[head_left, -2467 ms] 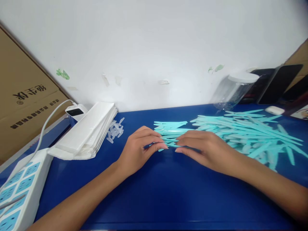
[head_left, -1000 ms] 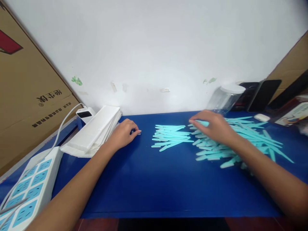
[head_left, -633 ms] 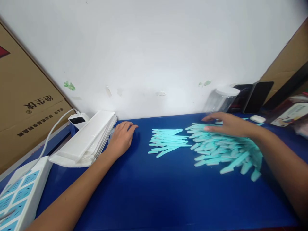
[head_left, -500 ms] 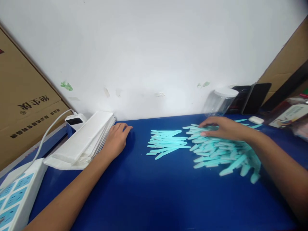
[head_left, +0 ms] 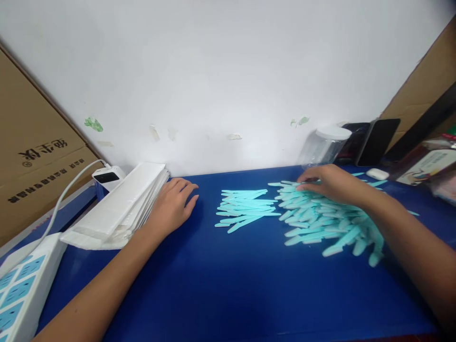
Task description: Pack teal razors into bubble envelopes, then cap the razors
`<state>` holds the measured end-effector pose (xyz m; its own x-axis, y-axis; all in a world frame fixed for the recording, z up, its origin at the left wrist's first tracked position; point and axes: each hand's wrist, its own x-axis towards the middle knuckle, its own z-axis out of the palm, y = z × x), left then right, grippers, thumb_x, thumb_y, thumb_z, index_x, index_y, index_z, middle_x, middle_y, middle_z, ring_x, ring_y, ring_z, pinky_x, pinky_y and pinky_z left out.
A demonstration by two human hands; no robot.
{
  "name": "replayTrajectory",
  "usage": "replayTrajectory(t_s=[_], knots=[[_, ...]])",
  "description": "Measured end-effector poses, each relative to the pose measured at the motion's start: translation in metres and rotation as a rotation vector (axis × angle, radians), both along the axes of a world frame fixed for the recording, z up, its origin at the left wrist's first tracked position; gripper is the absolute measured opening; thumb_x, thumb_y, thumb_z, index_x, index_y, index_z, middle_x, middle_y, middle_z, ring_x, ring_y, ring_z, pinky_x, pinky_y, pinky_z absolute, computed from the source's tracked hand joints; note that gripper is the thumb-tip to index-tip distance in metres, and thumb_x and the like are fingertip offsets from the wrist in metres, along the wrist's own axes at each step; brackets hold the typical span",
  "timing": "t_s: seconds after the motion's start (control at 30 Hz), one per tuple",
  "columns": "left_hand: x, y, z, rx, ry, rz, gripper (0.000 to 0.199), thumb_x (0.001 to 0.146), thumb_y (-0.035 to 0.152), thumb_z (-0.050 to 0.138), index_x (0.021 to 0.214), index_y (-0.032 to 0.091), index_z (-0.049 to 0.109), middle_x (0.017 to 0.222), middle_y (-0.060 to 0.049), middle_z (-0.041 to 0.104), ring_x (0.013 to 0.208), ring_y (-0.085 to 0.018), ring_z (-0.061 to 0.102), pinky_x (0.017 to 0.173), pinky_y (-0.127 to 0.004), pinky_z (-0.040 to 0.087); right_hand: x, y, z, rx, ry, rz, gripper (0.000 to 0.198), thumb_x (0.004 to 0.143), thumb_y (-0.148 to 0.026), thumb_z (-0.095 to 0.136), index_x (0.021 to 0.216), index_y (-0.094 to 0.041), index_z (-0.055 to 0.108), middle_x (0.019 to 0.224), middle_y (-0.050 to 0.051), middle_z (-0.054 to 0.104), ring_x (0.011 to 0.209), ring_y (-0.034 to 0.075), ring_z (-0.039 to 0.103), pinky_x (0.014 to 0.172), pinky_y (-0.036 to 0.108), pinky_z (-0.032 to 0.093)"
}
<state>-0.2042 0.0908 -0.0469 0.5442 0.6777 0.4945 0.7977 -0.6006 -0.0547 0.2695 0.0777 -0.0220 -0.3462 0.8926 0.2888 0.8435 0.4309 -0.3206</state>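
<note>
My right hand (head_left: 329, 183) reaches over the far left part of a big heap of turquoise eyebrow razors (head_left: 317, 223). Its thumb and fingers pinch the end of one razor there. To the left of the heap, a smaller group of the same razors (head_left: 245, 209) lies roughly side by side, their ends uneven. My left hand (head_left: 173, 204) rests on the blue table with its fingers apart, holding nothing. It is right beside a stack of white padded packets (head_left: 117, 204).
A white power strip (head_left: 32, 280) and a cabled white device (head_left: 109, 175) stand at the left, near a cardboard box (head_left: 39, 152). A clear jar with a white lid (head_left: 327, 142), a dark phone (head_left: 378, 141) and a white case (head_left: 377, 174) are at the back right.
My right hand's fingertips have shifted slightly and closed on a razor at the heap's far edge. My left thumb has spread a little, and the view has moved slightly.
</note>
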Motion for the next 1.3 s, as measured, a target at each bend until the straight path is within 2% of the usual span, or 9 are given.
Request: replayTrajectory(t_s=[0.2,0.37,0.5,0.63,0.8,0.9,1.03,1.17,1.3], knots=[[0.011,-0.009,0.008,0.057,-0.112,-0.108,0.019,0.107,0.026,0.058,0.117,0.019,0.073,0.115,-0.012,0.078,0.112,-0.031,0.069,0.104,-0.05,0.054,-0.012,-0.01,0.011,0.188,0.039,-0.036,0.027,0.1,-0.039,0.074,0.102,-0.015,0.085,0.106,0.017,0.085,0.094,0.03,0.08,0.082,0.036,0.057],[0.036,-0.029,0.009,0.054,-0.291,-0.256,0.014,0.106,0.023,0.062,0.114,0.022,0.073,0.106,-0.008,0.08,0.101,-0.025,0.071,0.094,-0.043,0.057,-0.05,-0.025,0.01,0.385,0.098,0.159,0.02,0.103,-0.038,0.071,0.102,-0.023,0.084,0.101,0.009,0.085,0.091,0.029,0.08,0.08,0.04,0.061],[0.063,-0.051,0.008,0.022,-0.364,-0.385,0.018,0.106,0.025,0.066,0.123,0.021,0.071,0.099,-0.008,0.081,0.088,-0.022,0.071,0.083,-0.039,0.058,-0.085,-0.042,0.008,0.41,0.156,0.312,0.015,0.105,-0.03,0.068,0.111,-0.025,0.082,0.1,0.007,0.083,0.088,0.026,0.078,0.077,0.039,0.061],[0.081,-0.067,0.011,-0.003,-0.392,-0.466,0.029,0.105,0.03,0.071,0.132,0.019,0.066,0.101,-0.008,0.08,0.088,-0.021,0.071,0.081,-0.036,0.059,-0.112,-0.061,0.01,0.421,0.142,0.393,0.015,0.107,-0.025,0.066,0.112,-0.025,0.08,0.098,0.008,0.082,0.084,0.023,0.074,0.073,0.036,0.058],[0.094,-0.075,0.01,0.048,-0.447,-0.558,0.012,0.105,0.024,0.07,0.116,0.02,0.066,0.094,-0.006,0.079,0.081,-0.018,0.068,0.079,-0.035,0.058,-0.134,-0.078,0.008,0.425,0.133,0.433,0.016,0.109,-0.022,0.06,0.107,-0.023,0.076,0.091,0.007,0.077,0.078,0.02,0.066,0.067,0.035,0.051],[0.098,-0.076,0.007,0.061,-0.484,-0.573,0.011,0.104,0.016,0.071,0.114,0.019,0.067,0.091,-0.005,0.079,0.079,-0.017,0.068,0.076,-0.034,0.058,-0.14,-0.08,0.004,0.448,0.122,0.434,0.013,0.109,-0.018,0.061,0.105,-0.02,0.073,0.085,0.006,0.074,0.073,0.018,0.061,0.064,0.034,0.047],[0.097,-0.075,0.004,0.04,-0.538,-0.572,0.019,0.102,0.016,0.074,0.12,0.02,0.07,0.096,-0.004,0.082,0.079,-0.016,0.071,0.077,-0.032,0.06,-0.137,-0.077,-0.001,0.496,0.147,0.476,0.008,0.106,-0.017,0.066,0.112,-0.019,0.071,0.087,0.006,0.073,0.074,0.018,0.06,0.064,0.034,0.047],[0.096,-0.078,0.005,-0.016,-0.606,-0.554,0.021,0.1,0.017,0.077,0.12,0.024,0.074,0.096,-0.002,0.084,0.078,-0.016,0.074,0.077,-0.03,0.061,-0.134,-0.076,-0.004,0.521,0.167,0.502,0.027,0.105,-0.016,0.068,0.131,-0.022,0.069,0.085,0.004,0.073,0.072,0.019,0.063,0.062,0.033,0.049],[0.097,-0.082,0.007,-0.124,-0.683,-0.461,0.014,0.1,0.025,0.078,0.114,0.026,0.08,0.085,-0.001,0.083,0.07,-0.017,0.072,0.067,-0.031,0.059,-0.135,-0.079,-0.003,0.512,0.23,0.524,0.053,0.104,-0.013,0.067,0.154,-0.031,0.06,0.093,0.003,0.081,0.077,0.021,0.074,0.068,0.035,0.058]])
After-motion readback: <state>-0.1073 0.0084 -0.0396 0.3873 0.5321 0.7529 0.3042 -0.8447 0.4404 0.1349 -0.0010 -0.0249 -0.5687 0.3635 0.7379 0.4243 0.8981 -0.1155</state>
